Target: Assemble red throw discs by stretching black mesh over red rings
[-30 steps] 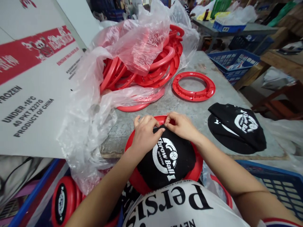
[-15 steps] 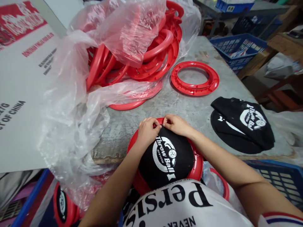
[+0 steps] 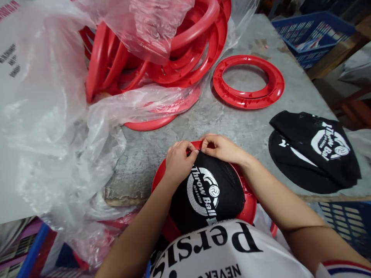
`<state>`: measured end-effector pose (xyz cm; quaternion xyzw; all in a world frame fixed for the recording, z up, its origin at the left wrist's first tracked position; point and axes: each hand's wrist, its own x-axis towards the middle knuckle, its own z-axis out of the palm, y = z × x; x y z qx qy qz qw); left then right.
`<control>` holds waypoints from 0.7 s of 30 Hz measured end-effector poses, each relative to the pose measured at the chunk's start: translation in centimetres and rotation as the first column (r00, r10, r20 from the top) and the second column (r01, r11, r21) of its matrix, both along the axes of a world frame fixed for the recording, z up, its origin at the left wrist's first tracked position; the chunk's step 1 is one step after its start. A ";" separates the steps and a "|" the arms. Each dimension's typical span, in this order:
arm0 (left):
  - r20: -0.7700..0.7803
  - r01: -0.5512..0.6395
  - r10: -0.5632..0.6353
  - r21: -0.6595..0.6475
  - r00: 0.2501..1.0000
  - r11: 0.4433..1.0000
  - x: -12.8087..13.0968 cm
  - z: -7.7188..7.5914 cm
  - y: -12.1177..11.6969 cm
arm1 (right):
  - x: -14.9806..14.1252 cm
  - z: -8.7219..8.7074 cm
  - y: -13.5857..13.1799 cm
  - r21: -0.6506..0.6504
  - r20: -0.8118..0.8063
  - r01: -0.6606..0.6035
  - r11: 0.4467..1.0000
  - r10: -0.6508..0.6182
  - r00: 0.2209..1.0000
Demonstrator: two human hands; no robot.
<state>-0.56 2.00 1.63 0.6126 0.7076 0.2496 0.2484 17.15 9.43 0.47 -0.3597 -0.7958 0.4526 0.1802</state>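
A black printed fabric disc (image 3: 185, 204) lies over a red plastic ring (image 3: 249, 208), which leans between the table edge and my shirt. At the ring's far side, my left hand (image 3: 180, 159) pinches the fabric's edge between thumb and fingers. Right beside it, my right hand (image 3: 222, 150) is also closed on that edge, thumb and index finger together. My fingers cover the exact spot where cloth meets rim. White "Throw Ball" lettering shows on the cloth.
Many red rings (image 3: 199, 42) are heaped in clear plastic wrapping (image 3: 107, 112). A single red ring (image 3: 276, 87) and a stack of black fabric discs (image 3: 313, 154) lie on the grey table (image 3: 139, 162). Blue baskets (image 3: 324, 27) stand beyond and below.
The view has shifted closer and lower over the table. Both hands stay at the ring's far rim; the fabric has slackened a little and pulled off the ring's right side.
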 end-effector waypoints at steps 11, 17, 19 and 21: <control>-0.035 -0.023 0.022 -0.016 0.999 1.000 0.3 -0.1 0.1 | -0.2 -0.4 -0.3 0.061 0.047 0.058 0.996 -0.061 0.997; -0.058 -0.032 0.031 -0.009 0.998 0.999 0.5 -0.3 0.3 | -0.6 0.0 -0.6 0.115 0.107 0.093 0.989 -0.105 0.989; -0.065 -0.036 0.035 -0.012 0.997 0.999 0.6 -0.3 0.3 | -0.6 0.1 -0.7 0.123 0.107 0.098 0.987 -0.112 0.988; -0.073 -0.040 0.038 -0.017 0.997 0.999 0.6 -0.2 0.3 | -0.6 0.1 -0.8 0.125 0.100 0.105 0.987 -0.118 0.988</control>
